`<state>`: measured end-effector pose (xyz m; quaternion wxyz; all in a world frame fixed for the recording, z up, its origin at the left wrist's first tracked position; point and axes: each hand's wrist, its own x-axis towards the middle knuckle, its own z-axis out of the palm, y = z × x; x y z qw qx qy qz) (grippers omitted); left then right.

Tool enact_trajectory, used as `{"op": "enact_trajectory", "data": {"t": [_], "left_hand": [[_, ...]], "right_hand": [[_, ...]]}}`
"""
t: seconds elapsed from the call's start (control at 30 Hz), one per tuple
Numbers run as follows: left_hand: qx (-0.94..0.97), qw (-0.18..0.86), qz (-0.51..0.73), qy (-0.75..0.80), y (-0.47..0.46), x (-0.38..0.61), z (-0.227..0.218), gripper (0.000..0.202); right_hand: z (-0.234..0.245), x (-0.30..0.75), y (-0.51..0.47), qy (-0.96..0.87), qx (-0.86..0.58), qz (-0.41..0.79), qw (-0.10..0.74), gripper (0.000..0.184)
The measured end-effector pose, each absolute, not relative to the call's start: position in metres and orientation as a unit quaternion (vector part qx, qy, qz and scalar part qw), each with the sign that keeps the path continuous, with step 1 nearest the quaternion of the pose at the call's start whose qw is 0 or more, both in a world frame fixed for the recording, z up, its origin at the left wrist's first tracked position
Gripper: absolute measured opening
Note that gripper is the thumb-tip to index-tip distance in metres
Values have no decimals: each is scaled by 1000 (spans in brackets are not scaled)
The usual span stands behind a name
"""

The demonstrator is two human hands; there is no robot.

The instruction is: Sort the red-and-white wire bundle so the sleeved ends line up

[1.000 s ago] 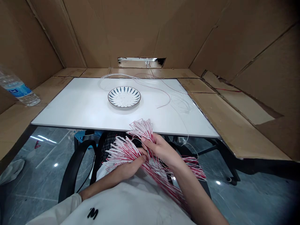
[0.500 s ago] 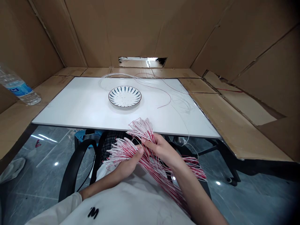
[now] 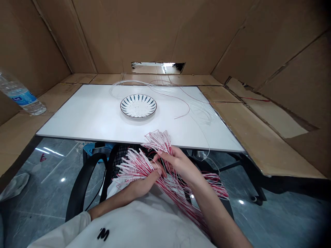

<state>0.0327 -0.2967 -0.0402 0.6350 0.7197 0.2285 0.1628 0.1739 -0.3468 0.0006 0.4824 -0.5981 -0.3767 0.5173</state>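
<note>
A thick bundle of red and white beaded strands (image 3: 137, 165) lies across my lap, just below the front edge of the white table (image 3: 90, 117). My left hand (image 3: 143, 182) is closed under the bundle's left fan. Over the right fan sits my right hand (image 3: 178, 163), its fingers pinching a few strands near the beaded ends (image 3: 159, 139). A blue-patterned plate (image 3: 138, 105) holding small white beads stands mid-table, beyond both hands.
Clear and red threads (image 3: 186, 103) loop over the table's far right part. A water bottle (image 3: 20, 98) lies on the cardboard at the left. Cardboard walls enclose the table; a black chair armrest (image 3: 82, 182) curves at my left.
My right fingers have shifted slightly along the strands and my left thumb has closed up toward them. The bundle stays in my lap.
</note>
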Motion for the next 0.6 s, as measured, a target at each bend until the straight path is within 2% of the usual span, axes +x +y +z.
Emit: {"op": "enact_trajectory", "data": {"t": [0.27, 0.47, 0.6], "left_hand": [[708, 641, 239, 176, -298, 35, -44, 33], [723, 615, 248, 194, -299, 31, -43, 30], [734, 613, 202, 212, -299, 26, -29, 11]], "right_hand": [[-1, 181, -348, -364, -634, 469, 497, 28], [-2, 183, -349, -381, -637, 452, 495, 36], [-4, 179, -347, -379, -637, 441, 506, 35]]}}
